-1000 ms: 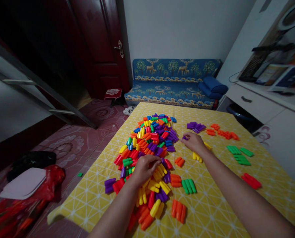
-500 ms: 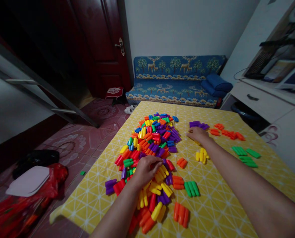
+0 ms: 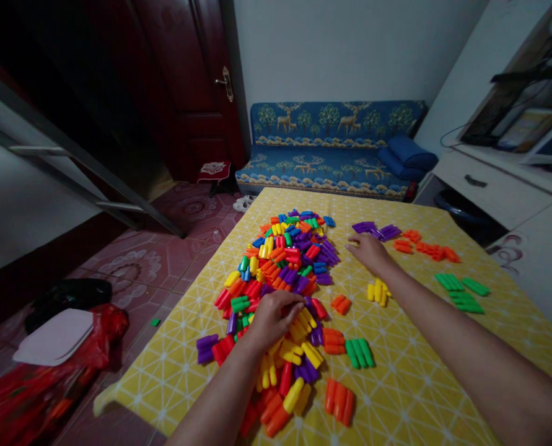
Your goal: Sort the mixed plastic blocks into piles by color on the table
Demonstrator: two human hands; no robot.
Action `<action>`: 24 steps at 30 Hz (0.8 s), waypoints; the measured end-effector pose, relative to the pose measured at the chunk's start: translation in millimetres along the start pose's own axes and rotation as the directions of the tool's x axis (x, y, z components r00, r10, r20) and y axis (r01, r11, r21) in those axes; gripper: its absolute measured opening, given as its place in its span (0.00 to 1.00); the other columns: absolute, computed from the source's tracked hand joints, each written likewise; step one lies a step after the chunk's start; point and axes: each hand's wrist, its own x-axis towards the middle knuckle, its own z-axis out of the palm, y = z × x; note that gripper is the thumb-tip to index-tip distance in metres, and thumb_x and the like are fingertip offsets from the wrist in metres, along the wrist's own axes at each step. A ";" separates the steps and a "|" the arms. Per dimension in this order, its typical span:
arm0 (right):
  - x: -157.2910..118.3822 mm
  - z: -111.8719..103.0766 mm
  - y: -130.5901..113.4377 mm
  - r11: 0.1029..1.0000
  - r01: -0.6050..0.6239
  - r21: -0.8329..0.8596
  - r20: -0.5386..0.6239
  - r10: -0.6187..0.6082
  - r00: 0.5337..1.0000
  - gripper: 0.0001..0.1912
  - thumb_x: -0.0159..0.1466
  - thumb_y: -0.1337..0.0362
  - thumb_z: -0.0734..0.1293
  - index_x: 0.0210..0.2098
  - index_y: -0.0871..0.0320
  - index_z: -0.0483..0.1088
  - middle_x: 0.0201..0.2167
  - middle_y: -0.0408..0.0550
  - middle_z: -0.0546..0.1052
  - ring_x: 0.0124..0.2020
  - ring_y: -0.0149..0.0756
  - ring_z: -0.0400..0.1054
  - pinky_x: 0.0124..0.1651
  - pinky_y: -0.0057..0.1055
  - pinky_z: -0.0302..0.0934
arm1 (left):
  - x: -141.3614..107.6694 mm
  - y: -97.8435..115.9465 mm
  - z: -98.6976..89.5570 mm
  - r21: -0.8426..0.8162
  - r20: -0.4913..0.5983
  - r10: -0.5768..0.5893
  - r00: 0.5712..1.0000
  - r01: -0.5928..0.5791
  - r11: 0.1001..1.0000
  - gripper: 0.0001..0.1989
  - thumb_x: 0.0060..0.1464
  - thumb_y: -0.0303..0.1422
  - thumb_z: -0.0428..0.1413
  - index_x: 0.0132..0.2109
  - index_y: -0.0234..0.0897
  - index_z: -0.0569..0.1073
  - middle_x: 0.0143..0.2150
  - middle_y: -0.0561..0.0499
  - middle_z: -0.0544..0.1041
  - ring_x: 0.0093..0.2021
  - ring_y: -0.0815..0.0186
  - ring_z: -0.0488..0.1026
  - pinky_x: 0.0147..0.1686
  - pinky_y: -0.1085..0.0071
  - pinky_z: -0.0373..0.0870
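A long heap of colourful plastic building pieces (image 3: 282,255), made of joined tubes, covers the left half of the table. Over its near part rests my left hand (image 3: 273,316), fingers curled and thumb close to the fingertips; what they pinch, if anything, is hidden. My right hand (image 3: 368,253) is beyond the heap's right side, low over the cloth, fingers stretched to the left with nothing visible in them. Just behind it lies a row of purple pieces (image 3: 376,231). Yellow pieces (image 3: 378,292) lie below its wrist.
Sorted orange pieces (image 3: 436,251) and green pieces (image 3: 459,292) lie at the right on the yellow tablecloth (image 3: 419,384). A patterned blue sofa (image 3: 326,164) stands behind the table. White drawers (image 3: 494,186) stand to the right, a metal ladder (image 3: 118,192) to the left.
My right hand has shifted slightly left and away from the purple pieces, which now show more fully as a longer row. My left hand stays in place.
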 end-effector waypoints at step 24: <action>-23.1 -13.2 12.3 0.992 -0.043 0.117 -0.268 0.074 0.961 0.20 0.61 0.65 0.65 0.52 0.65 0.71 0.48 0.63 0.76 0.38 0.44 0.74 0.45 0.39 0.67 | -0.2 0.4 -0.4 -0.010 -0.015 0.002 1.000 -0.002 1.000 0.10 0.61 0.32 0.54 0.43 0.36 0.80 0.39 0.47 0.83 0.39 0.65 0.79 0.40 0.73 0.72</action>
